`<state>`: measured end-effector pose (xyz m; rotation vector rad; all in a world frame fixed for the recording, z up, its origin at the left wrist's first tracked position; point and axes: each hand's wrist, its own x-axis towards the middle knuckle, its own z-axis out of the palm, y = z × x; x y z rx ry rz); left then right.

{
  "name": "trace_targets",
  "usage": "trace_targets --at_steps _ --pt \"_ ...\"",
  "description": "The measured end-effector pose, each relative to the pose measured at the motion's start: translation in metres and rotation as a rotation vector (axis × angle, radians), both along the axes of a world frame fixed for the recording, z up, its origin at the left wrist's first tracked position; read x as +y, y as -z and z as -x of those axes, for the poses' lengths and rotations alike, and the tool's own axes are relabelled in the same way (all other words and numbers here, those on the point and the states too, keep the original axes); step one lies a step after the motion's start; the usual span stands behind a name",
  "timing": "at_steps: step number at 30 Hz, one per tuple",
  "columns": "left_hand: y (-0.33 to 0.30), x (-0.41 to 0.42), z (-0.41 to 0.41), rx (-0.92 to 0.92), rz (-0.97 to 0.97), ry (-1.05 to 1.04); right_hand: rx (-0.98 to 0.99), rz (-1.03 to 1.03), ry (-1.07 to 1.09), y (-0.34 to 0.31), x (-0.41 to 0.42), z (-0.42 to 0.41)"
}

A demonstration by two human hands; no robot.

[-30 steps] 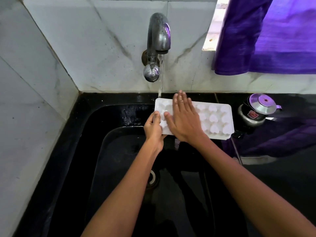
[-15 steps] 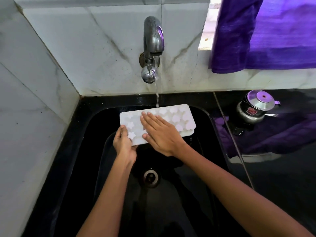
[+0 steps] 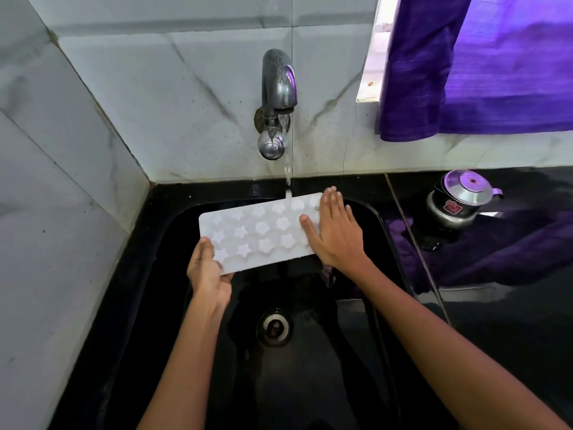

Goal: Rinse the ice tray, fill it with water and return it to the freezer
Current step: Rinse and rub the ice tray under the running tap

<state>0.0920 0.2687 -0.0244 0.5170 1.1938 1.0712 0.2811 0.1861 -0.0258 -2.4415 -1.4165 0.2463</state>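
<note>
While left hand (image 3: 208, 271) grips ice tray (image 3: 257, 234) | right hand (image 3: 336, 231) flat | kettle (image 3: 459, 198) beside sink (image 3: 173, 231)

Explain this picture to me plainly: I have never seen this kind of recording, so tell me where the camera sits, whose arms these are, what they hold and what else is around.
No machine here: a person wears a wide-angle camera on the head, looking down, so the two arms are the wearer's own. The hands work over a black sink. The left hand grips the near left corner of a white ice tray with star and flower moulds. The right hand lies flat, fingers straight, on the tray's right end. A thin stream from the metal tap on the marble wall lands at the tray's far edge. The drain sits below. To the right, a small steel pot with a lid stands on the dark counter, and a purple cloth hangs above.
</note>
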Motion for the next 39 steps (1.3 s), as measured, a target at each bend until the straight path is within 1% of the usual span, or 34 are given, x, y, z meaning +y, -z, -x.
trace_targets --at_steps 2,8,12,14,16,20,22,24,25,27,30,32,34,37,39 --pt "0.000 -0.001 0.002 0.005 -0.004 0.006 0.118 -0.015 0.017 0.002 -0.001 0.000" --pt "-0.005 -0.006 0.004 -0.002 -0.022 0.033 0.504 -0.186 0.074 -0.002 -0.005 0.004" --pt "-0.009 -0.005 0.011 -0.002 -0.053 0.105 0.755 -0.361 0.223 -0.006 -0.006 -0.007" --pt "-0.010 -0.005 0.016 0.024 -0.102 0.159 0.875 -0.400 0.234 -0.009 -0.012 -0.016" --pt "-0.010 -0.006 0.022 0.114 -0.167 0.222 0.945 -0.411 0.209 -0.009 -0.022 -0.024" --pt "-0.009 -0.011 0.035 0.380 -0.306 0.343 0.907 -0.433 0.183 -0.001 -0.046 -0.025" --pt "-0.009 -0.015 0.036 0.444 -0.296 0.386 0.884 -0.451 0.205 0.005 -0.055 -0.021" --pt "-0.009 -0.021 0.035 0.458 -0.254 0.419 0.848 -0.492 0.217 0.009 -0.063 -0.014" --pt "-0.008 -0.025 0.034 0.441 -0.223 0.422 0.834 -0.515 0.224 0.011 -0.067 -0.011" --pt "-0.010 -0.035 0.034 0.351 -0.151 0.409 0.810 -0.543 0.234 0.015 -0.074 -0.003" --pt "-0.010 -0.052 0.039 0.238 -0.105 0.388 0.777 -0.549 0.233 0.027 -0.085 0.005" --pt "-0.005 -0.058 0.043 0.162 -0.009 0.424 0.770 -0.545 0.224 0.034 -0.092 0.010" --pt "0.002 -0.063 0.047 0.123 0.077 0.429 0.781 -0.561 0.225 0.042 -0.099 0.017" --pt "0.019 -0.068 0.058 0.109 0.176 0.457 0.821 -0.567 0.244 0.054 -0.111 0.026" --pt "0.029 -0.072 0.067 0.085 0.233 0.470 0.810 -0.553 0.240 0.062 -0.119 0.030"
